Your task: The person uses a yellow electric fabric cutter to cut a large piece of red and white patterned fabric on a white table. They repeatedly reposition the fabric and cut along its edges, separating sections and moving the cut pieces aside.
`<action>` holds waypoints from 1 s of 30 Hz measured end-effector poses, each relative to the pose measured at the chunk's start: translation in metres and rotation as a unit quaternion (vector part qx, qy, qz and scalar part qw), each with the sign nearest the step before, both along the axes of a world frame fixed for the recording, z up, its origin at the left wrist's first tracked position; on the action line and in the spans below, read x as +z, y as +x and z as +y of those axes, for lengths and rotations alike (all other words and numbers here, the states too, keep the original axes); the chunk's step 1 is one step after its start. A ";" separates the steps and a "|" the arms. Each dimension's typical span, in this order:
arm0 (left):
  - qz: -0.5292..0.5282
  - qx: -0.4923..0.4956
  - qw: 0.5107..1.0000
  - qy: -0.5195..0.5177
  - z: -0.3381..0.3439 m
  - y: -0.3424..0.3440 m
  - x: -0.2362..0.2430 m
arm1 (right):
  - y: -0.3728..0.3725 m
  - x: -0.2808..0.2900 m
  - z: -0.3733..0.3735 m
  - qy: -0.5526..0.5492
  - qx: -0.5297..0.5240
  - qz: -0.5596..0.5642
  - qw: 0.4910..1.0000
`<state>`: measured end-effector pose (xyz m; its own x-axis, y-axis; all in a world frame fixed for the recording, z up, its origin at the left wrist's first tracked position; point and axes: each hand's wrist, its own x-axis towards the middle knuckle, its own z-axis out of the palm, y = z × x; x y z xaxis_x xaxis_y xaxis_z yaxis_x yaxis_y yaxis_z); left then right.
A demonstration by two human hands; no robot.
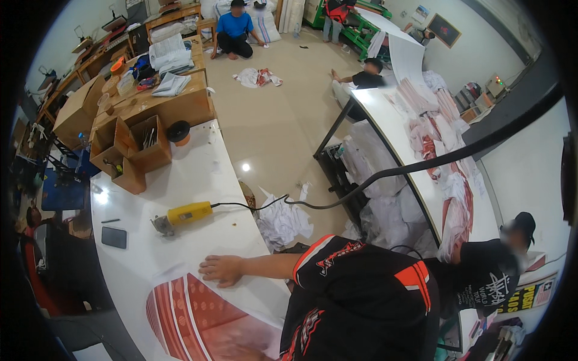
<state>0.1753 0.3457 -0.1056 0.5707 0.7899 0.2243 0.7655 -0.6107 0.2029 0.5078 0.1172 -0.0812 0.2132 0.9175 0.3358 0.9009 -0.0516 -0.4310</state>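
Note:
My right hand (pixel 221 269) lies palm down, fingers spread, on white paper or fabric at the edge of a red-and-white patterned piece (pixel 180 307) on the white table (pixel 138 265); my black-and-red sleeve fills the bottom centre. A sliver of what may be my left hand (pixel 256 355) shows at the bottom edge, fingers hidden. Beyond my right hand, a yellow power tool (pixel 189 213) with a metal head lies on its side, its black cord running right. Left of it are a dark phone (pixel 114 237) and a thin dark stick (pixel 111 220).
Cardboard boxes (pixel 150 147) stand at the table's far end. A thick black cable (pixel 385 173) crosses to the right. A second table (pixel 421 210) holds fabric; white scraps (pixel 283 222) lie between. A co-worker (pixel 487 283) stands at right; others sit on the floor (pixel 232 30) or stand by a green machine (pixel 355 30).

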 end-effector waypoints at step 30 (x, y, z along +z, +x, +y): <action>0.035 -0.275 0.954 -0.116 -0.164 0.008 -0.001 | -0.060 0.047 -0.096 -0.215 0.023 0.396 0.892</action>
